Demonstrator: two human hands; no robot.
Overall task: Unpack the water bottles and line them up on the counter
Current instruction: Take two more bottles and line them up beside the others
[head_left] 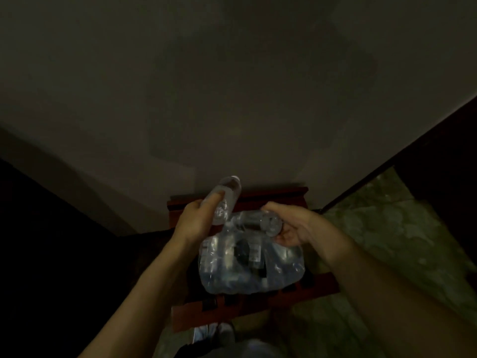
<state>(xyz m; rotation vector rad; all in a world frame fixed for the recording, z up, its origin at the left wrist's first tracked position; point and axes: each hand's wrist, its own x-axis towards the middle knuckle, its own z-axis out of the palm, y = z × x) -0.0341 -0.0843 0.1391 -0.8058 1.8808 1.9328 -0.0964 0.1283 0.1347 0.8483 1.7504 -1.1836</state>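
Two bare hands work over a shrink-wrapped pack of water bottles [251, 264] in a very dim room, and much of what surrounds them is swallowed by shadow. The left hand [196, 222] is closed around a clear bottle [225, 200], thumb laid along its side, holding it tilted up and away above the pack's far left corner; its cap end is a pale blur against the wall [232, 86]. The right hand [294, 226] curls over a second bottle [260, 223] lying crosswise at the top of the pack, fingers bent around its right end, though whether it grips the bottle itself or the loose plastic wrap bunched there is hard to say. The pack sits on a reddish wooden slatted stand [258, 303], whose far rail shows behind the hands and whose near rail shows below the pack; the slats between are mostly covered. Inside the wrap the remaining bottles read only as glints and dark label patches, too murky to count. To the right lies a mottled greenish floor [387, 241], crossed by a dark diagonal edge. The left side is nearly black. At the bottom edge something pale and cut off peeks out beneath the stand, unidentifiable.
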